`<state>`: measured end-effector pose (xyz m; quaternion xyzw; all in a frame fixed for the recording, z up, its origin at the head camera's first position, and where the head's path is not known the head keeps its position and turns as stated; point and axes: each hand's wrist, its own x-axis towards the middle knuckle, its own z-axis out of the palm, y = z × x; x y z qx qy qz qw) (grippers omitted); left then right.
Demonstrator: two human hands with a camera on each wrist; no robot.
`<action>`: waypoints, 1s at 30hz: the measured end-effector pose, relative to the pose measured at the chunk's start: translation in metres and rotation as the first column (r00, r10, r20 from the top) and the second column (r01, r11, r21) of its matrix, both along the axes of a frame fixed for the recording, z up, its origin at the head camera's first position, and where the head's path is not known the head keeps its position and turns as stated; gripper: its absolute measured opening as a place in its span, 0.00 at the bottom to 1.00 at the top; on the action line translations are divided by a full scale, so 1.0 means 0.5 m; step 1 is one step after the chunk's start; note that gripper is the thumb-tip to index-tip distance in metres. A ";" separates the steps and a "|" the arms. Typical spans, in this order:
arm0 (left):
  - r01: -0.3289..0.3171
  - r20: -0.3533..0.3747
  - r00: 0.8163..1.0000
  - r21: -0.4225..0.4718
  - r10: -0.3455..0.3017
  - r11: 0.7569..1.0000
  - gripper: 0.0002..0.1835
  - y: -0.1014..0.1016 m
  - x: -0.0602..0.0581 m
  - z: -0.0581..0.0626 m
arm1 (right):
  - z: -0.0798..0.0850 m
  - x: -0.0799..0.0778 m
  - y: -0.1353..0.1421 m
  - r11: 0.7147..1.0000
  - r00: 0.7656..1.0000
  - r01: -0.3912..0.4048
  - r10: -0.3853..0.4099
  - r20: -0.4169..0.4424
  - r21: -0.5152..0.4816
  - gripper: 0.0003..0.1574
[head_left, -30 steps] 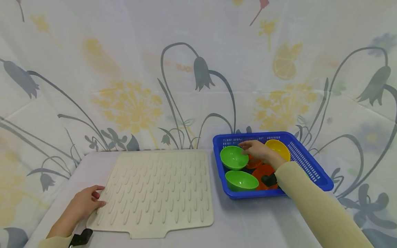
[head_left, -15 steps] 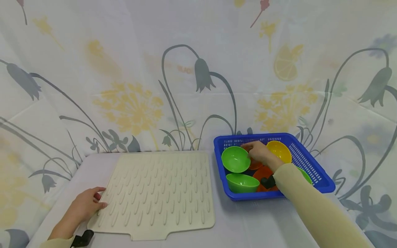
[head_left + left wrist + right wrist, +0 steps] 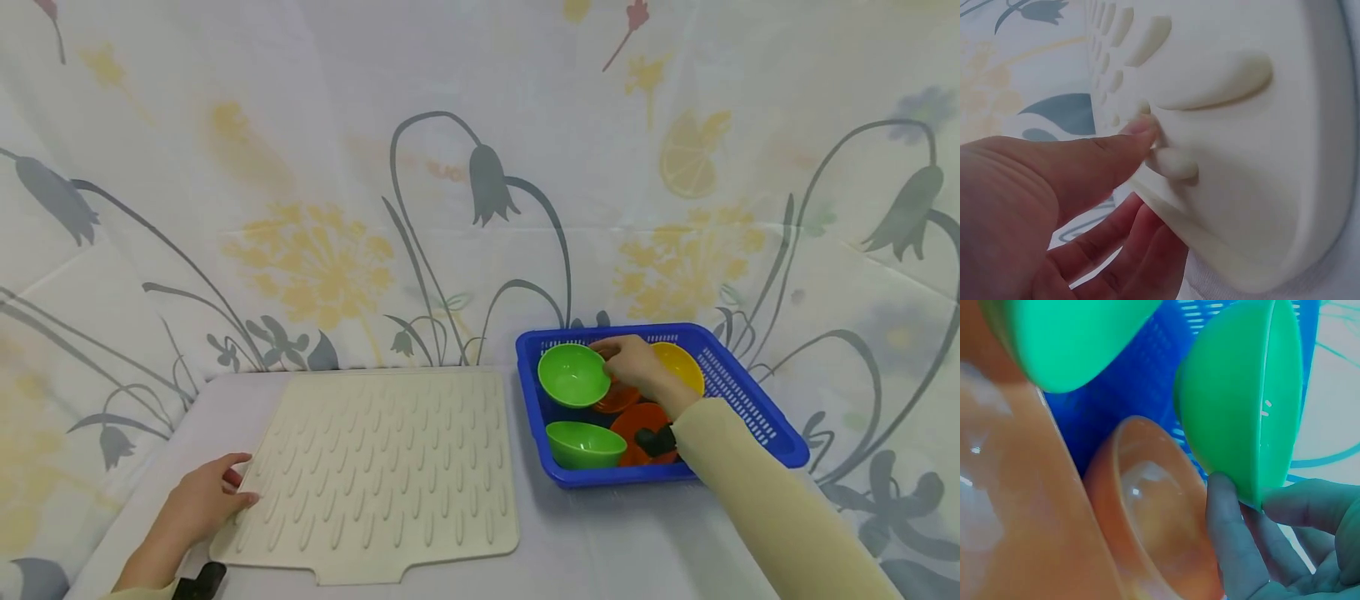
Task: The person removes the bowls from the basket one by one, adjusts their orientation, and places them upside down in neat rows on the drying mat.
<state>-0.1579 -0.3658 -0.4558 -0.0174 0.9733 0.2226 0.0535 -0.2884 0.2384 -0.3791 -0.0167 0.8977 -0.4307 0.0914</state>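
Observation:
A green bowl point(image 3: 573, 376) is pinched by its rim between the thumb and fingers of my right hand point(image 3: 636, 363), at the left back of the blue basket point(image 3: 757, 400). The right wrist view shows the same green bowl point(image 3: 1235, 400) tilted on its side, with an orange bowl point(image 3: 1166, 512) just beneath the hand. At the left, my left hand point(image 3: 206, 500) holds the side edge of a cream ridged drying mat point(image 3: 382, 467). In the left wrist view the thumb lies on top of the mat point(image 3: 1241, 156), and the other fingers reach behind its edge.
Still in the basket are a second green bowl point(image 3: 585, 446), a yellow bowl point(image 3: 678, 367) and orange bowls point(image 3: 637, 421). The white-covered table point(image 3: 600, 542) extends in front. A patterned cloth point(image 3: 465, 275) hangs behind.
My right hand has taken hold of the far green bowl's rim and raised it slightly within the basket. My left hand stays at the mat's edge.

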 end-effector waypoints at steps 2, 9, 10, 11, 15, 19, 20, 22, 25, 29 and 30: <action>-0.011 0.001 1.000 -0.010 0.011 1.000 0.38 0.002 0.004 0.002 | 0.008 0.006 0.003 1.000 1.000 0.003 -0.003 0.002 -0.005 0.34; -0.062 -0.009 0.998 -0.025 0.062 0.998 0.40 0.009 0.018 0.014 | 0.037 0.031 0.014 0.995 0.999 -0.036 0.040 0.036 -0.095 0.33; -0.068 -0.017 0.998 -0.026 0.067 0.997 0.39 0.010 0.020 0.015 | 0.040 0.033 0.016 0.994 0.998 -0.042 0.047 0.042 -0.098 0.33; -0.075 -0.026 0.997 -0.027 0.074 0.997 0.39 0.011 0.022 0.016 | 0.041 0.036 0.018 0.994 0.998 -0.050 0.055 0.045 -0.095 0.33; -0.103 -0.042 0.994 -0.033 0.102 0.994 0.38 0.016 0.028 0.020 | 0.051 0.047 0.023 0.994 0.996 -0.070 0.074 0.056 -0.080 0.32; -0.110 -0.097 0.990 -0.022 0.107 0.994 0.37 0.033 0.033 0.029 | 0.063 0.064 0.025 0.993 0.995 -0.085 0.089 0.053 -0.083 0.31; -0.104 -0.119 0.988 -0.018 0.101 0.994 0.36 0.040 0.035 0.032 | 0.066 0.069 0.024 0.993 0.994 -0.088 0.093 0.049 -0.084 0.31; -0.082 -0.171 0.982 -0.006 0.080 0.997 0.35 0.059 0.040 0.038 | 0.073 0.081 0.022 0.992 0.994 -0.101 0.104 0.036 -0.082 0.30; -0.036 -0.237 0.971 0.013 0.038 0.999 0.33 0.091 0.043 0.047 | 0.086 0.101 0.016 0.991 0.994 -0.112 0.113 0.011 -0.074 0.30; 0.030 -0.321 0.947 0.065 -0.008 0.997 0.32 0.141 0.045 0.060 | 0.107 0.127 0.002 0.991 0.992 -0.125 0.125 -0.008 -0.036 0.28; 0.047 -0.341 0.940 0.080 -0.017 0.996 0.32 0.153 0.044 0.062 | 0.111 0.133 -0.003 0.991 0.991 -0.131 0.131 -0.011 -0.029 0.28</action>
